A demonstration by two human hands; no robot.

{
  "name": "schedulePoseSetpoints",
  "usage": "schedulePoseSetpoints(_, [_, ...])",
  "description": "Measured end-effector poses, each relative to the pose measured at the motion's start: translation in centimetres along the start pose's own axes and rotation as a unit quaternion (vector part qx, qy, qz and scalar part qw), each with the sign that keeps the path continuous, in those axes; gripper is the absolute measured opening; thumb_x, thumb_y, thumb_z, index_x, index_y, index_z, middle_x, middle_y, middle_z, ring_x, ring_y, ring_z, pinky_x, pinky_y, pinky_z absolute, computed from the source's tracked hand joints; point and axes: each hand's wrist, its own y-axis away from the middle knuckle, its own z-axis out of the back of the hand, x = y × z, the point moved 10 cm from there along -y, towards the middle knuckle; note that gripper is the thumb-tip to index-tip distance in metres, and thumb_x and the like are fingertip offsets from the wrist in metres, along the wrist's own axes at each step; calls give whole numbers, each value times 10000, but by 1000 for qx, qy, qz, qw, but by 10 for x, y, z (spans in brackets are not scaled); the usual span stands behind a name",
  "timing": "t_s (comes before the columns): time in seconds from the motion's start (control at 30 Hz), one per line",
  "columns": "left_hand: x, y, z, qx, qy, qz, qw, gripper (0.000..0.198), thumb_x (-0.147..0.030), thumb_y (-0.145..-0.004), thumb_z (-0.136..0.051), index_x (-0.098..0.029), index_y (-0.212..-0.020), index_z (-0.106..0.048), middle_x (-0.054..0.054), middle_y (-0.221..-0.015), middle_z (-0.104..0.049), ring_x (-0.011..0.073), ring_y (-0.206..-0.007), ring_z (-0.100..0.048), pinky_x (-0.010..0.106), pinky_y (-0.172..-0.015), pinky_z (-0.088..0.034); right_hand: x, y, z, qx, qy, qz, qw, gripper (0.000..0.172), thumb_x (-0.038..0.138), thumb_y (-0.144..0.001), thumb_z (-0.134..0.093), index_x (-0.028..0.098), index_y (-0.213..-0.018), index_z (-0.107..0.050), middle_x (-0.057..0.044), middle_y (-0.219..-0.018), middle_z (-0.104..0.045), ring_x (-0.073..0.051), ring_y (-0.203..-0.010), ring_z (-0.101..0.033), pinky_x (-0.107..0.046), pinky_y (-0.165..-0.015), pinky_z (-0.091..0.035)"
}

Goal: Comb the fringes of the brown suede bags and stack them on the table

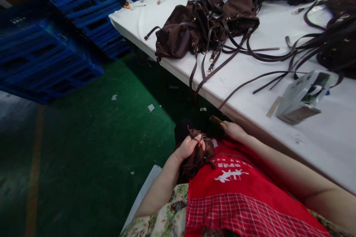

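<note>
My left hand (190, 146) is closed around the brown fringe strands (196, 133) of a dark brown bag (191, 164) that lies against my lap and apron. Just right of it, my right hand (233, 130) grips a yellowish comb (215, 120) by one end, its teeth clear of the strands, beside the table edge. Part of the bag is hidden behind my left hand and forearm. I cannot make out exactly how the strands lie between my fingers.
On the white table (258, 107) sit heaped brown bags (178, 33) with buckled straps, some hanging over the edge. A shiny grey box-like object (297, 105) stands to the right. Blue pallets (50, 48) are stacked at the left, and paper scraps (150, 107) litter the green floor.
</note>
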Motion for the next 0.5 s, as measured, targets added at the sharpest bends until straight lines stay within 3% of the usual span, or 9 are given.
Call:
schedulePoseSetpoints(0.13, [-1,0,4,2,84,8,996,409,-464,-856,-480,-147,-598,-500,51,-653,-614,100,-524,-468,232,-543,-361,40,36,31,-95,-204,99,969,447,435,-985,-169,181,-963,-537,-23,-723,-654,-138,-601,-582,-252,-603,-424])
schedulePoseSetpoints(0.2, [-3,-1,2,3,103,3,995,377,-431,-837,-500,-149,-587,-495,61,-662,-625,116,-552,-493,243,-581,-387,70,56,37,-109,-233,154,954,399,449,-978,-223,194,-911,-522,-18,-711,-636,-140,-605,-567,-251,-597,-408])
schedulePoseSetpoints(0.33, [-6,-1,0,-6,100,-14,995,308,-366,-809,-521,-148,-591,-517,75,-680,-650,148,-644,-546,257,-688,-421,111,69,19,-45,-137,180,973,321,395,-983,-271,201,-901,-514,-25,-746,-639,-137,-645,-582,-232,-591,-366])
schedulePoseSetpoints(0.5, [-4,5,-8,20,105,-6,994,310,-363,-838,-479,-148,-617,-516,84,-693,-668,149,-636,-553,271,-705,-428,116,51,-6,-7,24,160,987,343,411,-985,-265,211,-967,-544,-54,-843,-673,-163,-730,-628,-238,-608,-369])
